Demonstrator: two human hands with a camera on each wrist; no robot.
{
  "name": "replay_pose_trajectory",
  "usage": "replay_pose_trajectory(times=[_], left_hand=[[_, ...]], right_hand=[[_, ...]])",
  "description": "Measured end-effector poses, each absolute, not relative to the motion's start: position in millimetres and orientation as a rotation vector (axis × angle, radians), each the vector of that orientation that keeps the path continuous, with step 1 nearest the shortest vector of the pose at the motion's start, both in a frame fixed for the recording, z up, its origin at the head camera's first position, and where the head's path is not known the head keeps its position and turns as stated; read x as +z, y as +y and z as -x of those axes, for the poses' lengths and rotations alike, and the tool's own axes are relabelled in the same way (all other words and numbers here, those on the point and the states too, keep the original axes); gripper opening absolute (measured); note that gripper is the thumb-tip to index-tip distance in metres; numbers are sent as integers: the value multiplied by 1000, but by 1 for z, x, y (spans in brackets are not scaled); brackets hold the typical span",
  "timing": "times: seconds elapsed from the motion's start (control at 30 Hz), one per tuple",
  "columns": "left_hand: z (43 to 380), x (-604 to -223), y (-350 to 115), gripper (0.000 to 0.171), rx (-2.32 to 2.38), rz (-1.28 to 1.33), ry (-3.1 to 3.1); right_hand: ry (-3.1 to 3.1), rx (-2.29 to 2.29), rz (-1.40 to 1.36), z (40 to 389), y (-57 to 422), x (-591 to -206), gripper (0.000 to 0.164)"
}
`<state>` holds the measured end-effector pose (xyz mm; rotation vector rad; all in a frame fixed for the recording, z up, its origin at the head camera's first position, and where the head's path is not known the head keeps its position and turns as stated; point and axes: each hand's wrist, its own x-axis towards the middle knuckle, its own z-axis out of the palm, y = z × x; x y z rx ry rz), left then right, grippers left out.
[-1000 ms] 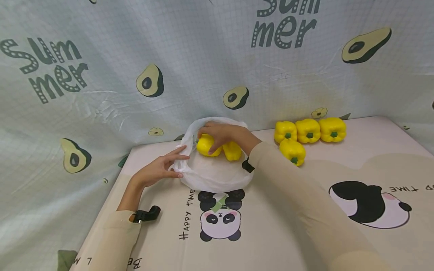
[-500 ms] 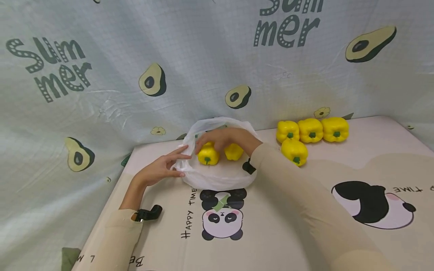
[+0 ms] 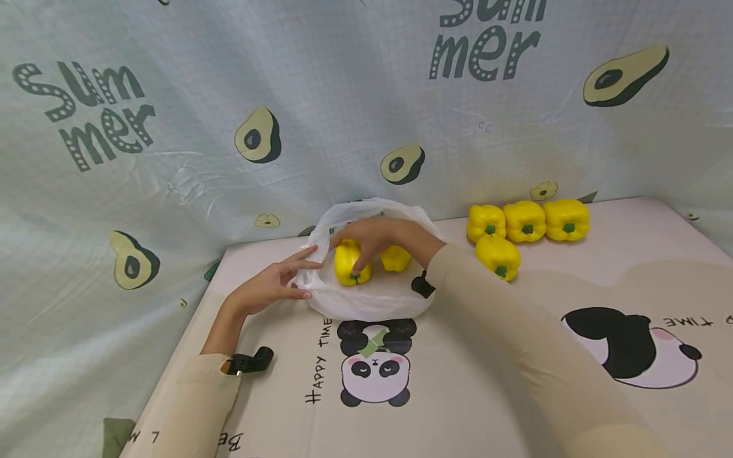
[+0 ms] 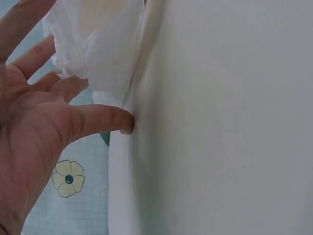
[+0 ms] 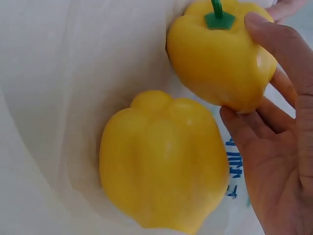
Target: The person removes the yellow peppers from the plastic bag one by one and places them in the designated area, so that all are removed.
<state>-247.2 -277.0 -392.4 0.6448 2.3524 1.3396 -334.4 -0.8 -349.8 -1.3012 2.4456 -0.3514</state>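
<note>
Inside a white plastic bag (image 3: 372,310), whose mouth is spread wide, my right hand (image 3: 375,236) grips a yellow bell pepper (image 3: 345,262). Its green stem points toward the front of the table. The right wrist view shows the thumb on the stem end of this pepper (image 5: 220,54) and fingers beneath its side. Close by in the bag lies a second yellow pepper (image 3: 395,259), its lobed end showing. At the bag's left side, my left hand (image 3: 266,286) touches the rim with spread fingers. The left wrist view has its thumb (image 4: 105,120) extended against the pale surface.
Several more yellow bell peppers (image 3: 523,221) are grouped at the back right of the table, one in front of the row. The table cover (image 3: 458,381) carries panda prints. Behind it hangs a curtain (image 3: 332,95) printed with avocados.
The gripped pepper has turned: its stem pointed left and now faces the front. My right thumb has come onto its stem end. The left hand stays at the bag's rim.
</note>
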Motion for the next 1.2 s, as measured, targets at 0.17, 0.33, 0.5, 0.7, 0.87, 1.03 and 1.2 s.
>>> replay_pose_trajectory(times=[0.17,0.33,0.5,0.7,0.87,1.03,1.2], left_hand=[[247,-393,-277,60,1349,-647,2345],[248,-393,-277,61,1344,-637,2349],[248,-392,-275,61,1345,-643,2346],[248,-393,-274,60,1337,-645,2353],[248,-394,-274,61,1328,-645,2364],[248,-394,-275,61,1344,-651,2350],[249,-394,-275,61,1345,-660,2348]], right_hand=[[2464,-264,1383,326,4,-341,73],[2451,-228,1491,314,20,-324,74],[2467,-269,1526,302,42,-312,75],[2509,-350,1496,290,70,-304,75],[2545,-417,1472,281,91,-300,75],[2563,-454,1499,276,107,-298,75],[2560,-493,1491,271,118,-297,77]])
